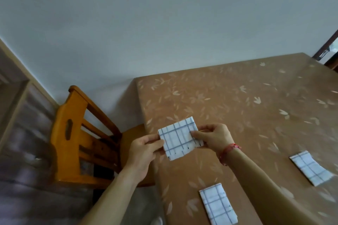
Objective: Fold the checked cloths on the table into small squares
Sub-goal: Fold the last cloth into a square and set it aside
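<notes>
Above the near-left part of the table, the left hand (144, 149) pinches the left edge of a folded white cloth with blue-grey checks (179, 138), thumb on top. The right hand (214, 138), with a red cord bracelet (229, 152) at the wrist, pinches the right edge of the same cloth. The cloth is held flat between both hands, over the brown tablecloth with pale leaf print (237, 97). Two further folded checked cloths lie on the table: one near the front edge (218, 204), one to the right (310, 167), well apart. An orange wooden chair (76, 133) stands beside the table's left side.
</notes>
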Available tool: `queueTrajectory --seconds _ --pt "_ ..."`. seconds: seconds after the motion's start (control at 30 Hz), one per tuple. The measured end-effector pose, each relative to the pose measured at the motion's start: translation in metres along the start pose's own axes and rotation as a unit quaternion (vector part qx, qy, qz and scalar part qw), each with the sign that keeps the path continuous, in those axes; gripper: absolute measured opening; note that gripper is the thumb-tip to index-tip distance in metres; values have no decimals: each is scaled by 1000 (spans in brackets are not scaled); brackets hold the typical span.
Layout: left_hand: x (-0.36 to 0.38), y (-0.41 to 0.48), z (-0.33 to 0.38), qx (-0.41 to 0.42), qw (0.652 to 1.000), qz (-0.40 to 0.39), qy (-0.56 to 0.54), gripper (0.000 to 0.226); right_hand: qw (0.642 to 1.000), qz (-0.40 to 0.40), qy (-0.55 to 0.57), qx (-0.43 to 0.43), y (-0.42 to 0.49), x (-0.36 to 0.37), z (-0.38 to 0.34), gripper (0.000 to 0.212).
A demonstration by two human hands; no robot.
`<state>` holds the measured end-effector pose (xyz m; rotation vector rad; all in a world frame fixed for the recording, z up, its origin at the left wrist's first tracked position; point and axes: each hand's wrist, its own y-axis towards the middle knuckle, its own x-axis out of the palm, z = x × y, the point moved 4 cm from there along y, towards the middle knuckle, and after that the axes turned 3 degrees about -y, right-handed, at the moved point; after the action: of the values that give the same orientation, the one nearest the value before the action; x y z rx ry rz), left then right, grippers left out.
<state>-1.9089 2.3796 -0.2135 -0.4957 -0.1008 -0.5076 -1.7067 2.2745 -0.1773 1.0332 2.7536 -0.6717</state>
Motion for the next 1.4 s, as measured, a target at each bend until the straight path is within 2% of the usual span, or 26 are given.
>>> queueTrajectory --seconds 0.13,0.23,0.3,0.4,0.53,0.8,1.0,1.2,1.3,1.4 --pt "-3 52 5 1 998 51 37 17 998 23 -54 26 47 12 1 16" --pt "-1 91 12 21 995 76 57 15 995 33 -82 41 86 21 6 5" --pt "-1 115 13 23 992 91 84 11 993 47 -99 40 111 28 10 5" --pt "0 153 12 22 987 106 120 10 990 68 -121 28 148 39 14 7" --pt "5 207 8 16 987 116 112 10 984 100 -143 28 200 47 21 6" --pt "9 291 -6 14 981 124 147 13 976 85 -200 31 285 63 40 15" --pt "9 321 -10 37 961 137 236 18 966 82 -244 -6 314 70 43 14" --pt "12 329 -8 79 943 115 301 16 953 115 -276 -47 323 75 45 15" --pt "16 329 -7 116 918 106 363 14 945 128 -293 -70 321 76 42 14" --pt "17 328 -7 138 910 102 377 16 940 137 -303 -79 319 76 42 13"
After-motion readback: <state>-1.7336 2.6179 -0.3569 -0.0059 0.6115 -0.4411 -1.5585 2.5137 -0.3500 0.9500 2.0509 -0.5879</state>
